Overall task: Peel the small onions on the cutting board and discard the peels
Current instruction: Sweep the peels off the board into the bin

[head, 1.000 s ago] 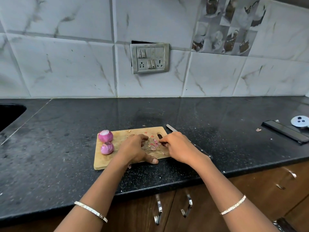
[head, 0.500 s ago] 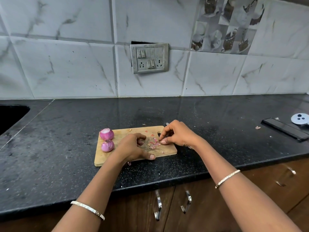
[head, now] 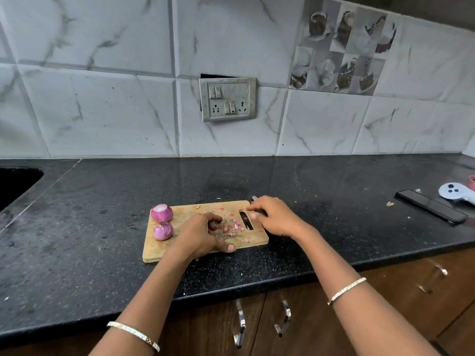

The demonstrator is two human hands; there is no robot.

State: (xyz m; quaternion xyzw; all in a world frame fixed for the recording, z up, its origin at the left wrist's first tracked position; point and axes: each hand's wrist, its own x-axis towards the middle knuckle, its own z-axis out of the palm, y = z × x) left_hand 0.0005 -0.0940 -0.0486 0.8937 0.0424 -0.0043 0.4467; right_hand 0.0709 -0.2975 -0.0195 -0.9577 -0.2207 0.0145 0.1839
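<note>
Below the worktop's front edge, brown wooden cabinet doors (head: 385,299) with bent metal handles (head: 240,327) are seen. On the black speckled stone worktop (head: 77,265), near the middle of its front edge, a rectangular light wooden cutting board (head: 159,249) is laid flat.

The left hand (head: 203,235) is rested on the board's near half. Its thumb (head: 228,247) is laid at the board's front edge. Its fingers (head: 214,218) are curled, with the tips at a small heap of pink and brown onion peels (head: 234,227). Whether any peel is pinched cannot be told.

Two small peeled purple onions are set at the board's left end, just beside each other, the nearer (head: 163,230) in front of the farther (head: 162,212).

The right hand (head: 275,218) is placed at the board's right end, beside the cut-out handle slot (head: 246,220). Its fingers are bent, held together and blurred. A knife lies under it, with only its steel tip (head: 254,198) shown at the board's far right corner. Whether the knife is gripped cannot be told.

Toward the worktop's right edge, a loose peel scrap (head: 390,203), a flat black phone (head: 431,206) and a pale blue round-headed object (head: 453,192) are found. A dark sink recess (head: 15,186) is cut in at the left edge. Behind the back edge, a white marbled tile wall (head: 102,111) is fitted with a grey switch-and-socket plate (head: 227,98).
</note>
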